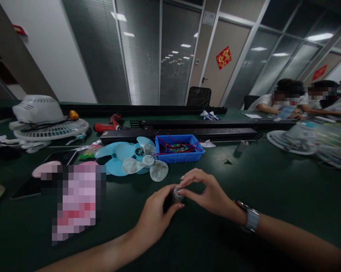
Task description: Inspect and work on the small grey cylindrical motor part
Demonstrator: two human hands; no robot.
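Note:
A small grey metal cylinder [176, 196], of a kind I cannot make out, stands upright on the dark green table. My left hand [156, 211] is wrapped round its side, with the thumb in front and the fingers behind. From the right, my right hand [208, 192] bends over it, thumb and fingertips closed at its top rim. Whether a smaller part sits between those fingertips is hidden. A similar grey cylinder [242, 146] lies farther off to the right. Beyond my hands is a blue plastic bin [181, 156] with red and black wires and green circuit boards inside.
Light-blue fan blades [125, 153] and a greyish fan blade [159, 170] lie left of the bin. A red power drill [108, 124], long black bars [176, 135] and a white fan [45, 117] are behind. Other people [286, 98] sit at far right.

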